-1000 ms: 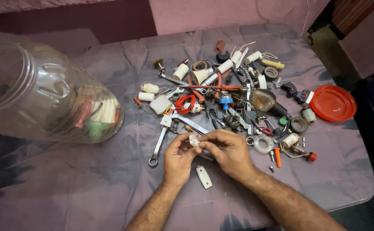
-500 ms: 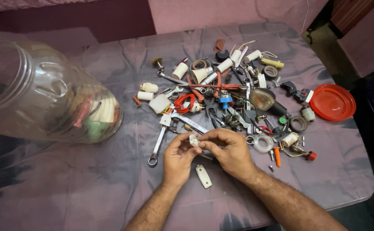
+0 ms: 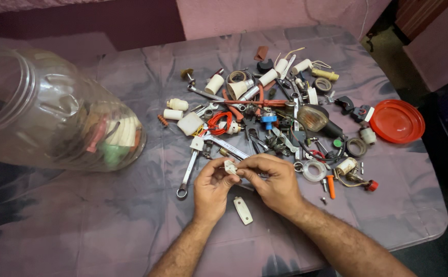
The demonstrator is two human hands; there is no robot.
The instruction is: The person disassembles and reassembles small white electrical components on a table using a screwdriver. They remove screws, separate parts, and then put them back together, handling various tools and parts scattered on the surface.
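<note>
We hold one small white switch part (image 3: pixel 230 167) between both hands, just below the pile of hardware (image 3: pixel 270 118) on the table (image 3: pixel 80 225). Our left hand (image 3: pixel 211 187) pinches it with thumb and forefinger closed on it, and our right hand (image 3: pixel 272 182) has its fingertips closed on its other end. As far as we can judge, the part is only being worked on: one white cover plate (image 3: pixel 243 210) lies apart on the cloth just below our hands, not fitted to anything. The pile itself looks unsorted. Left of the pile lies one big clear plastic jar (image 3: pixel 49 115) on its side, with some pieces inside. Right of the pile sits one red lid (image 3: pixel 397 121). One long wrench (image 3: pixel 189 172) lies at the pile's lower left edge; the small pieces are too many to count.
</note>
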